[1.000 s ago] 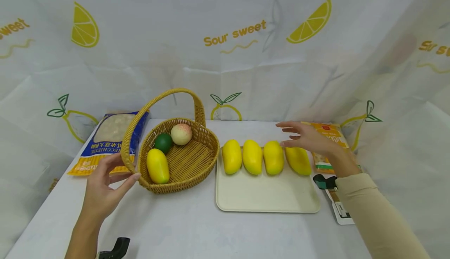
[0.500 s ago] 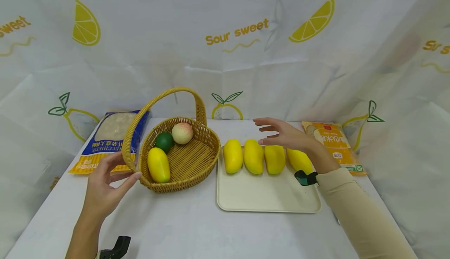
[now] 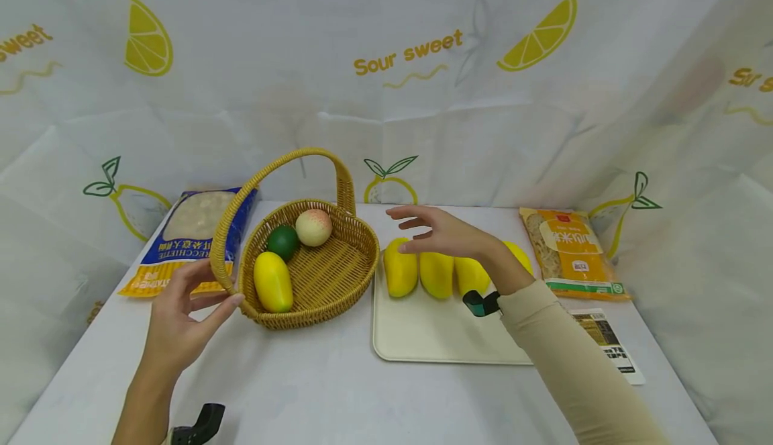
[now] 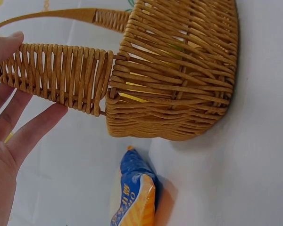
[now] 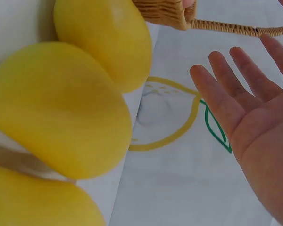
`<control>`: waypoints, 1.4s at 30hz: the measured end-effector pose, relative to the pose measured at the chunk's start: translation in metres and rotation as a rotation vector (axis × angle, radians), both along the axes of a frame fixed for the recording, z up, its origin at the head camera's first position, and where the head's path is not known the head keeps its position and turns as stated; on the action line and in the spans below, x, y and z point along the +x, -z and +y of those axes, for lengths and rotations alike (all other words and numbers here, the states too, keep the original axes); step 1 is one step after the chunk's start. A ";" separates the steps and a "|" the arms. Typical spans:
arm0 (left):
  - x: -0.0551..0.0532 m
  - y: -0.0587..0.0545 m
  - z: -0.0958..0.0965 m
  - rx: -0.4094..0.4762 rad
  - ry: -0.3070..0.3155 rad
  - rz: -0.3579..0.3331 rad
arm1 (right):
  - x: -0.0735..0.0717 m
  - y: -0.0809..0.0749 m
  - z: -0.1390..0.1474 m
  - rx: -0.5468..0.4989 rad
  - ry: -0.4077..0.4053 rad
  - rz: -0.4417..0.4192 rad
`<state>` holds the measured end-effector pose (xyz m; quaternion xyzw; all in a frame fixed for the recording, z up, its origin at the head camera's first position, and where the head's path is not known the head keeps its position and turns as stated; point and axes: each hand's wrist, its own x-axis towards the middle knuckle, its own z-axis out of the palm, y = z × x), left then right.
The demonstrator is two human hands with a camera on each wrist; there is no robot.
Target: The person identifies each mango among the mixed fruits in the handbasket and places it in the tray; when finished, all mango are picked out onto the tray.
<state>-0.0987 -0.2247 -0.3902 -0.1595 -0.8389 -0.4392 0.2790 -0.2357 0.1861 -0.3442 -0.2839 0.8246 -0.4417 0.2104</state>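
Observation:
In the head view my left hand [image 3: 181, 324] pinches the lower left end of the wicker basket's handle [image 3: 221, 250]; the left wrist view shows thumb and fingers on opposite sides of it. Inside the wicker basket [image 3: 329, 274] lie a yellow mango [image 3: 273, 282], a dark green avocado-like fruit [image 3: 283, 243] and a pale peach [image 3: 313, 227]. My right hand [image 3: 455, 231], fingers extended and holding nothing, hovers over a row of several mangoes, nearest the leftmost mango [image 3: 400, 276]. They lie along the back of a cream tray [image 3: 443, 337]; the hand and wrist partly cover the others.
Behind the basket on the left lies a blue and orange pasta bag [image 3: 193, 223]. An orange food packet [image 3: 570, 250] and a white-edged packet [image 3: 610, 341], partly behind my sleeve, lie right of the tray. A printed white curtain [image 3: 386, 116] stands behind the table.
My right hand has moved left across the mango row, from above the rightmost mango to the leftmost. My left hand stays on the basket handle, and the fruit has not moved.

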 end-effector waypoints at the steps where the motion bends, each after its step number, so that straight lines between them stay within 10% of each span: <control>1: 0.000 0.000 0.000 0.000 0.001 0.001 | 0.000 0.000 -0.005 -0.002 -0.009 0.000; 42: 0.001 -0.004 0.002 0.021 0.008 -0.016 | -0.024 -0.013 -0.171 0.081 -0.271 -0.033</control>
